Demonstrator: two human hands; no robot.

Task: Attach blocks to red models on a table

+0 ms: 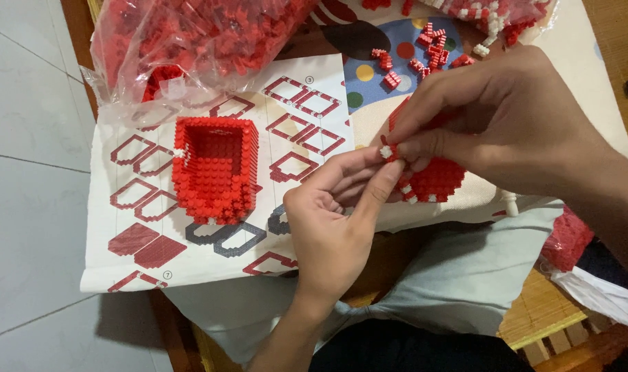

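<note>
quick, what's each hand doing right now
Left hand: pinched shut on the small red-and-white brick piece.
Right hand: pinched shut on the same piece.

**Counts on the work surface**

Two hands: left hand (328,227), right hand (507,124). One red block box (216,169). One instruction sheet (148,207). Two clear bags of blocks: one (190,41), another (500,14). One flat red assembly (434,180). Loose red blocks (424,52), too many to count

surface: low wooden table (76,27) – mostly covered | left part: instruction sheet (142,207), red block box (215,169) standing on it | far left corner: bag of red bricks (190,34) | far middle: loose red bricks (424,52) on cartoon-print cloth (576,55)
</note>
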